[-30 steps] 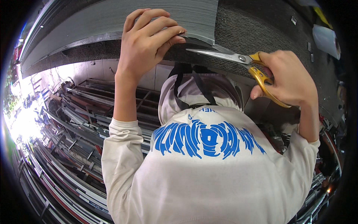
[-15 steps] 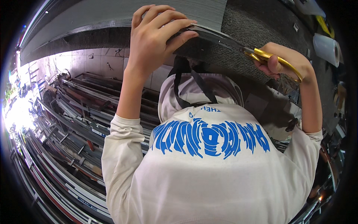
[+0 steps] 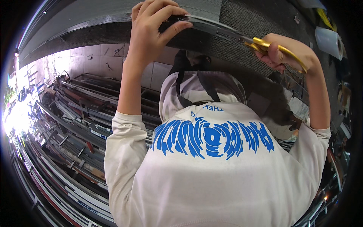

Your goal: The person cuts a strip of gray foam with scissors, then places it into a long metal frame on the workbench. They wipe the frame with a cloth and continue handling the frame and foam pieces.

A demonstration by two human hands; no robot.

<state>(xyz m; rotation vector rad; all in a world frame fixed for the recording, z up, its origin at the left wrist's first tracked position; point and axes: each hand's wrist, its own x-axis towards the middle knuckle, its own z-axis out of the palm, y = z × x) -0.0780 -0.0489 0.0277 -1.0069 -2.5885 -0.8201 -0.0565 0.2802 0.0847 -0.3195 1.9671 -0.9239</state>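
My left hand (image 3: 149,32) is at the top of the view, over the near edge of a grey-topped work surface (image 3: 94,13). Its thumb and fingers pinch the end of a thin dark strip (image 3: 206,26) that runs toward the right. On the right, my right hand (image 3: 278,56) grips a pair of scissors (image 3: 261,43) by their gold handles. The scissors point left, against the strip's other end. Where the blades stop and the strip begins is hard to make out. Both arms are raised, in pale sleeves.
Stacked metal profile bars (image 3: 83,102) fill a rack on the left, beside pale floor tiles (image 3: 102,56). A dark ribbed surface (image 3: 257,22) continues the work surface rightward. A clear plastic roll (image 3: 328,42) lies at upper right. Strong light glares at far left.
Both hands sit slightly higher in the view, as does the work surface. The left hand still pinches the strip, and the right hand still grips the scissors.
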